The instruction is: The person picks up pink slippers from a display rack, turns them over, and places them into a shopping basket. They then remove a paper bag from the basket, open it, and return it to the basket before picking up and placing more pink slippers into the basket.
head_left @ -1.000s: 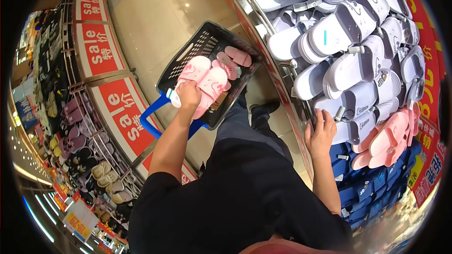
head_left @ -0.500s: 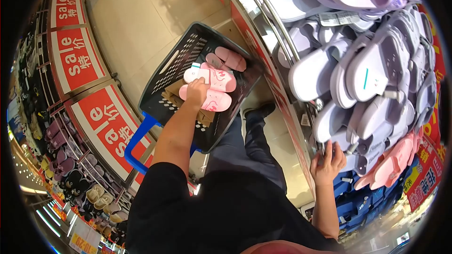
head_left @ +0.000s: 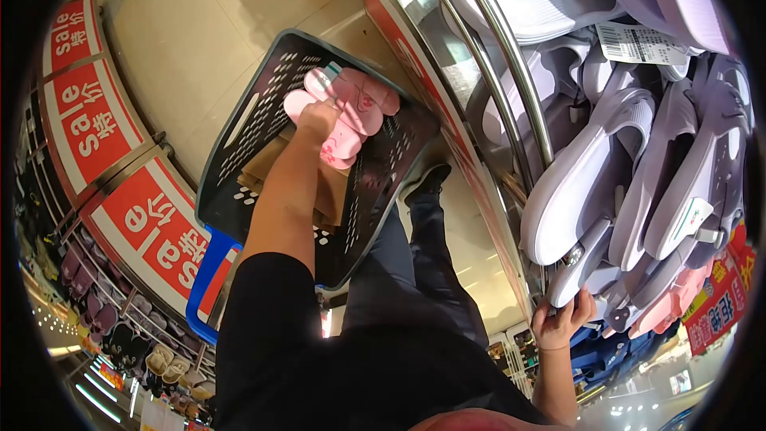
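Inside a black shopping basket point(head_left: 275, 48), my left hand point(head_left: 321, 117) is closed on a pair of pink slippers point(head_left: 363, 112) with a red printed pattern and a white tag. Another pink pair point(head_left: 384, 97) lies beside them, partly covered. Brown cardboard point(head_left: 329, 195) rests underneath on the basket floor. Over on the right, my right hand point(head_left: 561, 324) reaches up to the rack, its thumb and fingers curled around the toe of a low-hanging lavender slipper point(head_left: 581, 265). Larger lavender slippers point(head_left: 570, 191) hang just above that hand.
A metal rail point(head_left: 511, 56) runs along the slipper display. Coral-pink slippers point(head_left: 677, 299) and blue ones point(head_left: 614, 359) hang lower down. Red sale signs point(head_left: 155, 227) line another shoe rack at left. The basket's blue handle point(head_left: 209, 287) sticks out toward me. Tiled floor point(head_left: 171, 40) lies between.
My left hand has shifted the pink slippers toward the basket's far end, over the other pair. My right hand has come to the low lavender slipper's toe. The view has moved closer to the rack.
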Available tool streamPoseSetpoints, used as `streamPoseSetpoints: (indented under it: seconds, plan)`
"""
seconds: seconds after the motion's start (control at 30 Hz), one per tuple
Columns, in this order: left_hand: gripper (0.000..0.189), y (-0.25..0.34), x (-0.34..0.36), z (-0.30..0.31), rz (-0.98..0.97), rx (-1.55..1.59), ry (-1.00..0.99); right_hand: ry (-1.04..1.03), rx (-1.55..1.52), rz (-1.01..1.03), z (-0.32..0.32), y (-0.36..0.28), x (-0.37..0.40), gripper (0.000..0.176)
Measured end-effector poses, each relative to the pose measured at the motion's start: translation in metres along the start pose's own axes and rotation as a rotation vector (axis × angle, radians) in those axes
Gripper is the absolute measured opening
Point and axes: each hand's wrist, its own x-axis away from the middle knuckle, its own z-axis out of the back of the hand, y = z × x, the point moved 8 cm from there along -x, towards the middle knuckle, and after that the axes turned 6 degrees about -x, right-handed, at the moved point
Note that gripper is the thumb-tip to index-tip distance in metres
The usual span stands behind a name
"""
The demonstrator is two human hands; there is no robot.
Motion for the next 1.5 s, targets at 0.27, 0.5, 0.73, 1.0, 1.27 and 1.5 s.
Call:
streamPoseSetpoints:
  seconds: [0.27, 0.5, 0.73, 1.0, 1.27, 1.5]
  plan:
    - [0.027, 0.019, 0.009, -0.063, -0.021, -0.130, -0.317, 0.000, -0.004, -0.009, 0.001, -0.001, -0.004, 0.059]
    - [0.023, 0.103, 0.105, 0.042, 0.057, 0.243, -0.191, 0.057, -0.008, -0.024, 0.010, -0.009, -0.016, 0.064]
    - [0.027, 0.122, 0.246, 0.159, 0.096, 0.423, 0.045, 0.123, -0.061, -0.008, 0.029, -0.013, -0.019, 0.060]
    - [0.036, 0.080, 0.397, 0.257, 0.393, 0.025, 0.050, 0.184, -0.185, 0.023, 0.045, -0.008, -0.011, 0.063]
    - [0.035, 0.046, 0.520, 0.251, 0.900, 0.084, 0.123, 0.226, -0.245, 0.056, 0.056, -0.008, -0.002, 0.062]
    - [0.025, 0.045, 0.546, 0.207, 1.025, 0.259, 0.511, 0.248, -0.255, 0.084, 0.060, -0.009, 0.001, 0.061]
